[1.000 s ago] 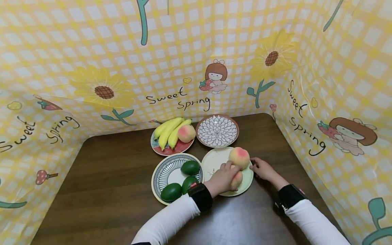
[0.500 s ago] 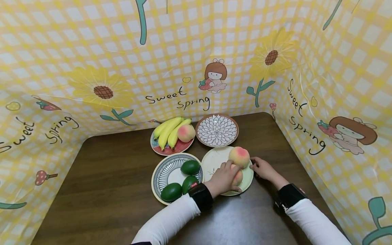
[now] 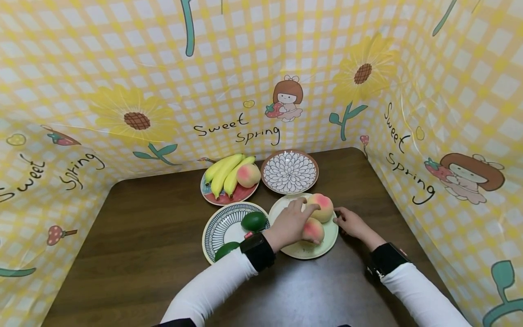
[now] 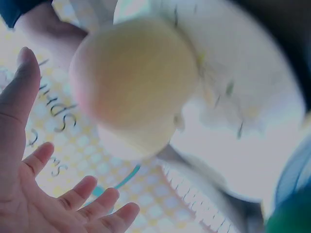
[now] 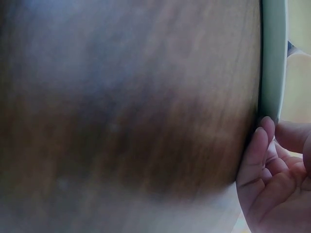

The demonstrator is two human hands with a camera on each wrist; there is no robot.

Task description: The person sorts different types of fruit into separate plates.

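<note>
My left hand [image 3: 287, 225] hovers over the pale green plate [image 3: 330, 240], beside the nearer peach [image 3: 313, 230]. Its fingers are spread in the left wrist view and hold nothing; a gap parts the hand [image 4: 63, 199] from the peach [image 4: 138, 73]. A second peach [image 3: 321, 207] sits just behind the first on the same plate. At the plate's right edge, my right hand [image 3: 353, 224] pinches the rim. The right wrist view shows the thumb over the rim [image 5: 273, 63] and fingertips [image 5: 265, 124] against its outer side.
Left of the plate, a patterned plate [image 3: 209, 234] carries dark green oval fruits [image 3: 253, 221], partly hidden by my left wrist. Behind stand a plate with bananas [image 3: 224, 175] and a peach [image 3: 248, 175], and a flower-patterned plate [image 3: 290, 172]. Checked cloth walls [image 3: 229, 68] enclose the brown table [image 3: 135, 236].
My left hand has let go of the nearer peach and moved up and left from it. The peach stays on the plate. My right hand keeps its place at the rim.
</note>
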